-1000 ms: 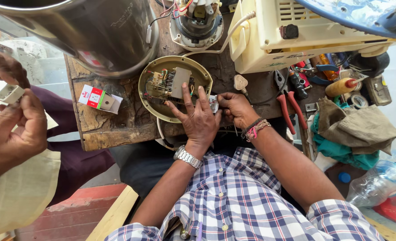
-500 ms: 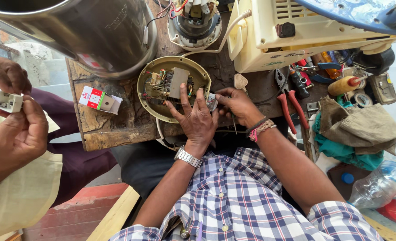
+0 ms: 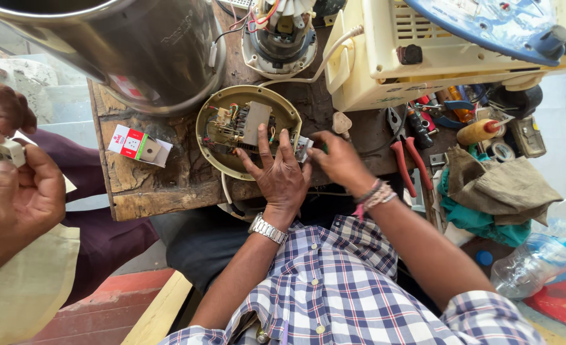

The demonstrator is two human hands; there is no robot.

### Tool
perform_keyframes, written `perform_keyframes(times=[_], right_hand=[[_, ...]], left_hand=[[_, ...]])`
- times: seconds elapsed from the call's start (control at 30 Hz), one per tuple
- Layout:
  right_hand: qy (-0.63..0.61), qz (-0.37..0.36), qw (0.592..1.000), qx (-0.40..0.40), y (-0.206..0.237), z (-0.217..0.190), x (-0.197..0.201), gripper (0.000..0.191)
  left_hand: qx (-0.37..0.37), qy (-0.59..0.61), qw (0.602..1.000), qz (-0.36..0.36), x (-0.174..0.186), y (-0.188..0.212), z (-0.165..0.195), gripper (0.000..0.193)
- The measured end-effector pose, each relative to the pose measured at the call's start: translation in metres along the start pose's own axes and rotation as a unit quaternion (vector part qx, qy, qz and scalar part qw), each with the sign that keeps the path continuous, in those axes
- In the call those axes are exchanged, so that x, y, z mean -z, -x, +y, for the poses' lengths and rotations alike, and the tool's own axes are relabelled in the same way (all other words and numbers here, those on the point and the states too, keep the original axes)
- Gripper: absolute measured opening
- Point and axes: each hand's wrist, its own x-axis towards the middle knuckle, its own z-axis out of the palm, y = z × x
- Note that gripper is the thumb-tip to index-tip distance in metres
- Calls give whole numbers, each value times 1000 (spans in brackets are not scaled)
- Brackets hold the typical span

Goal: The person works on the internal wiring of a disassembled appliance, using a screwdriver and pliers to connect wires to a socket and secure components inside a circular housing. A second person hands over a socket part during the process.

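Observation:
A round cream-green appliance base (image 3: pixel 214 152) lies open on the worn wooden bench (image 3: pixel 149 191), with a circuit board and wires (image 3: pixel 241 124) inside. My left hand (image 3: pixel 281 176), with a metal watch at the wrist, lies flat on the base's near rim with its fingers spread towards the board. My right hand (image 3: pixel 339 160), with threads round the wrist, pinches a small white part (image 3: pixel 303 147) at the base's right edge, beside my left fingertips.
A big steel vessel (image 3: pixel 136 45) stands at the back left, a motor unit (image 3: pixel 279 35) behind the base, and a cream housing (image 3: pixel 423 57) at the right. Red-handled pliers (image 3: pixel 405 163), a cloth (image 3: pixel 500 185), a bottle (image 3: pixel 532 262) and a small carton (image 3: pixel 136 144) lie around. Another person's hands (image 3: pixel 15 191) hold a white socket (image 3: pixel 2 152) at the left.
My hands have stayed on the base, with my right fingers working slightly at the white part. The other person's hands have shifted a little lower with the socket.

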Motion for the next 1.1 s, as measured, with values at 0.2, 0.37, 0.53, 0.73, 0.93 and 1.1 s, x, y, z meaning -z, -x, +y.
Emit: perform_keyframes(times=[0.2, 0.37, 0.53, 0.73, 0.93, 1.1], right_hand=[[-274, -16, 958, -77, -11, 20, -27, 31], [-307, -77, 938, -142, -22, 34, -21, 28], [-289, -111, 943, -121, -24, 39, -21, 28], [-336, -92, 918, -189, -21, 33, -24, 27], [-181, 2, 977, -111, -3, 25, -24, 21], [5, 78, 997, 12, 3, 3, -10, 22]], left_hand=[[-21, 38, 999, -24, 11, -4, -7, 86], [-38, 77, 990, -112, 25, -12, -21, 84], [-86, 94, 980, -152, 30, -25, -34, 75], [-68, 218, 960, -162, 37, -36, -64, 57], [-83, 84, 993, 1, 47, -30, -64, 21], [-191, -1, 981, -31, 40, -55, -55, 7]])
